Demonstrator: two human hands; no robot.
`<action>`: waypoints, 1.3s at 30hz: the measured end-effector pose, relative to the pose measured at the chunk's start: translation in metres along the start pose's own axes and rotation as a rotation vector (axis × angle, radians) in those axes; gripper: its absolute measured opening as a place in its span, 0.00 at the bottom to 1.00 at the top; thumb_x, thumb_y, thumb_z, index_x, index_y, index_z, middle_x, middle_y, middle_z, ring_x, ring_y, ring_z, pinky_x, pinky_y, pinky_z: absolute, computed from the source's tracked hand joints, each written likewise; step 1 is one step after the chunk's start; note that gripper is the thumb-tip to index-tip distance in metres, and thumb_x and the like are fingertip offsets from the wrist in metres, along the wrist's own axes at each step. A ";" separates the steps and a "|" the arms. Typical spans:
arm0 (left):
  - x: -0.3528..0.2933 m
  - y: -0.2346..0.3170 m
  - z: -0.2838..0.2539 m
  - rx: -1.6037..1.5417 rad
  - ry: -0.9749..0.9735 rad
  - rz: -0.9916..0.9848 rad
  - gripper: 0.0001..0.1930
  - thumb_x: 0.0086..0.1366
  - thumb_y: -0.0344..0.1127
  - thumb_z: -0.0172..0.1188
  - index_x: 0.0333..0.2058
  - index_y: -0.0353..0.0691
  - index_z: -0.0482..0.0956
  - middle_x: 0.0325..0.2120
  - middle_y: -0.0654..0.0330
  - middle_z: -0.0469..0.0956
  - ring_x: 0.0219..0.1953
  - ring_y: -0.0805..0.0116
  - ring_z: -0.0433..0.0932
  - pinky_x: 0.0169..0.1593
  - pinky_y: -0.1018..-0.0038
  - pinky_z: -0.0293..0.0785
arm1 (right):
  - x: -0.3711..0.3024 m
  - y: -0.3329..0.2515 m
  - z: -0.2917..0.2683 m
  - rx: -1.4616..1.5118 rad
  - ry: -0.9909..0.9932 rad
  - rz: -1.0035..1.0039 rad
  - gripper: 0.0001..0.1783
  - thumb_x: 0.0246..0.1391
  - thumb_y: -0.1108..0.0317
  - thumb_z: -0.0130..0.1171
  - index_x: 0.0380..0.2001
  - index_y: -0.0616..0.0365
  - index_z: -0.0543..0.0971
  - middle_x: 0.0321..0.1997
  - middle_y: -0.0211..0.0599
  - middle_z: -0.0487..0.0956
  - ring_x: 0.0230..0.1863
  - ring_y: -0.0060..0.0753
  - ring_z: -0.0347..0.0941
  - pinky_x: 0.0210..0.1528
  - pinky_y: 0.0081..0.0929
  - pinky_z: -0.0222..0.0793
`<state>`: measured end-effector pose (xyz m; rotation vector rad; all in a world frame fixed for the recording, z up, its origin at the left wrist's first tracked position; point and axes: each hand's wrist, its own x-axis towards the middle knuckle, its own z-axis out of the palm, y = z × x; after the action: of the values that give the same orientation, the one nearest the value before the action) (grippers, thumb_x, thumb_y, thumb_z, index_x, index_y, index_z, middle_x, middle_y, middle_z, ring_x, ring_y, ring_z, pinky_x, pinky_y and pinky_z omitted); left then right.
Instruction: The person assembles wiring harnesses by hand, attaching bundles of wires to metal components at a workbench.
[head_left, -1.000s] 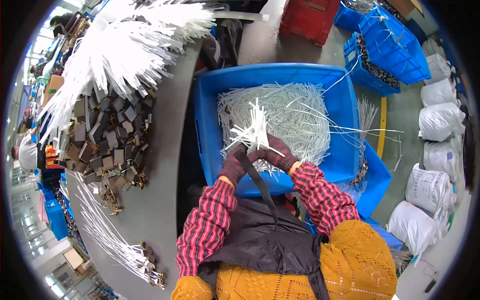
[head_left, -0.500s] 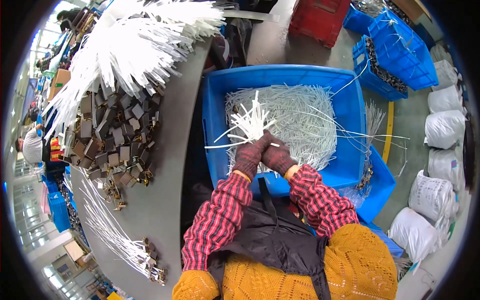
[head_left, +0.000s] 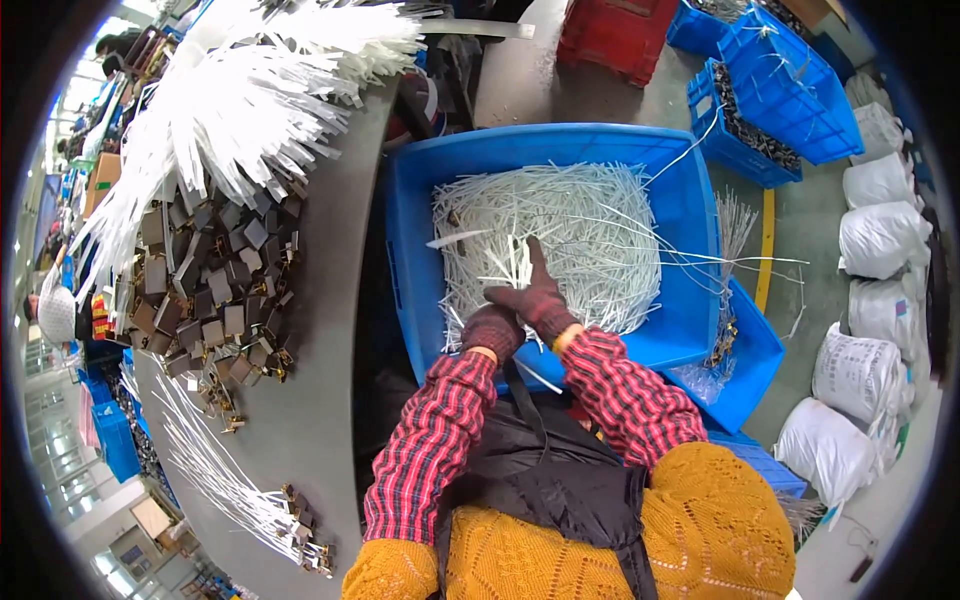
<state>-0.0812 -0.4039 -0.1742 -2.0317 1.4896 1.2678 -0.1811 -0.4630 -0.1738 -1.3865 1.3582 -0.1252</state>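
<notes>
Head view: see, at frame centre, a small bunch of white strips (head_left: 512,264) at the gloved hands, over the blue bin (head_left: 690,310). Note left hand (head_left: 491,330) lower, with fingers curled in; cannot tell its hold on the bunch. Note right hand (head_left: 545,303) just beside, apparently touching, with thumb and forefinger spread around upward-fanning tips. Find loose strips (head_left: 585,210) beneath, across most of the bin. Spot one blurred stray strip (head_left: 455,239), upper left of the bunch. At frame left, on grey worktable (head_left: 320,400), see heap of dark rectangular blocks (head_left: 220,290). Judged as gathering, perhaps evening, the bunch. Calls next for firm grip around uneven ends.
</notes>
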 end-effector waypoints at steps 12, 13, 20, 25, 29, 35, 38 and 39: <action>0.009 -0.058 0.036 -0.776 0.340 0.036 0.30 0.49 0.39 0.67 0.53 0.39 0.76 0.46 0.45 0.81 0.50 0.47 0.79 0.55 0.60 0.73 | 0.067 0.021 -0.082 -0.363 0.475 -0.203 0.36 0.50 0.51 0.68 0.56 0.64 0.74 0.56 0.55 0.77 0.54 0.52 0.76 0.59 0.43 0.69; 0.010 -0.054 0.031 -1.045 0.400 0.079 0.30 0.46 0.37 0.70 0.50 0.36 0.78 0.40 0.47 0.83 0.44 0.53 0.82 0.51 0.63 0.75 | 0.053 0.014 -0.089 -0.350 0.350 -0.212 0.41 0.49 0.48 0.69 0.61 0.62 0.70 0.65 0.55 0.69 0.67 0.54 0.63 0.70 0.44 0.57; 0.008 -0.044 -0.003 -1.734 0.370 0.105 0.21 0.47 0.32 0.69 0.43 0.34 0.82 0.37 0.53 0.84 0.36 0.59 0.82 0.43 0.65 0.77 | -0.013 0.033 -0.063 -0.397 0.110 -0.574 0.39 0.50 0.51 0.69 0.63 0.53 0.69 0.69 0.48 0.66 0.71 0.50 0.58 0.72 0.41 0.54; -0.014 -0.011 -0.031 -2.197 0.267 0.316 0.15 0.61 0.27 0.63 0.47 0.29 0.79 0.41 0.48 0.82 0.41 0.52 0.82 0.46 0.57 0.81 | -0.029 0.017 -0.035 -0.267 -0.117 -0.523 0.53 0.41 0.43 0.72 0.67 0.55 0.64 0.67 0.55 0.68 0.68 0.54 0.63 0.69 0.41 0.59; -0.029 -0.015 -0.038 -2.181 0.302 0.479 0.14 0.65 0.33 0.62 0.46 0.29 0.79 0.39 0.47 0.82 0.42 0.51 0.82 0.50 0.58 0.81 | -0.030 0.008 -0.017 -0.240 -0.343 -0.215 0.40 0.44 0.41 0.69 0.55 0.56 0.75 0.48 0.54 0.81 0.50 0.53 0.78 0.51 0.43 0.72; -0.055 -0.020 -0.029 -2.255 0.229 0.557 0.16 0.67 0.36 0.62 0.50 0.35 0.76 0.36 0.51 0.81 0.41 0.55 0.82 0.51 0.56 0.80 | -0.052 -0.016 -0.034 0.090 -0.611 -0.180 0.19 0.52 0.56 0.65 0.39 0.60 0.80 0.25 0.36 0.80 0.25 0.31 0.78 0.29 0.31 0.74; -0.064 -0.021 -0.021 -2.223 0.187 0.595 0.17 0.67 0.37 0.62 0.51 0.34 0.75 0.38 0.50 0.81 0.42 0.54 0.82 0.52 0.56 0.79 | -0.060 -0.023 -0.042 0.049 -0.694 -0.006 0.15 0.48 0.60 0.67 0.32 0.62 0.81 0.22 0.37 0.79 0.20 0.31 0.77 0.23 0.31 0.72; -0.071 -0.018 -0.023 -2.205 0.153 0.632 0.18 0.67 0.37 0.62 0.51 0.33 0.75 0.41 0.49 0.81 0.43 0.52 0.82 0.53 0.55 0.79 | -0.061 -0.022 -0.042 0.164 -0.723 0.033 0.13 0.45 0.62 0.67 0.25 0.61 0.80 0.20 0.37 0.79 0.17 0.31 0.76 0.20 0.30 0.70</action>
<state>-0.0585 -0.3700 -0.1089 -2.1480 0.0845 4.1712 -0.2182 -0.4496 -0.1069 -1.1106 0.7446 0.2624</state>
